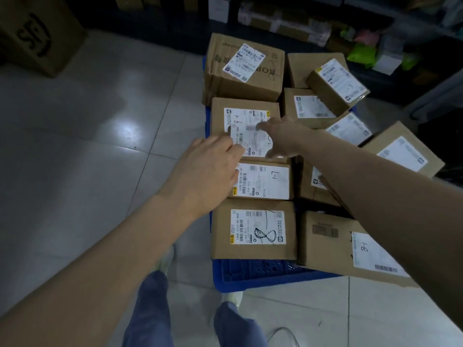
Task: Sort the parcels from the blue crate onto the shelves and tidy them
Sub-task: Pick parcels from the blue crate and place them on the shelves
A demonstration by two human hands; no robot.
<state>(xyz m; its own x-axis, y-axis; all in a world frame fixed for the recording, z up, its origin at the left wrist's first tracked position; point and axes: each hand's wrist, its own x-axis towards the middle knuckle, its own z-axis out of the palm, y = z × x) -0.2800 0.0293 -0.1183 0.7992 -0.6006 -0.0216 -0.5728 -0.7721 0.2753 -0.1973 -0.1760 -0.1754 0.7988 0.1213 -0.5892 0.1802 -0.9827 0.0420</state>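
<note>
forearms: bare | trousers: blue-grey, loose | shoes: pale, whitish toes

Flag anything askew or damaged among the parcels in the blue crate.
The small parcel at the far right sits tilted atop its neighbours. The large parcel at the far end is creased along its left side. The near-right parcel overhangs the rim of the blue crate.

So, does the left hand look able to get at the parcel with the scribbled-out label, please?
Probably yes: the parcel with the scribbled-out label lies uncovered at the near end of the blue crate, just short of the left hand, nothing across it.
</note>
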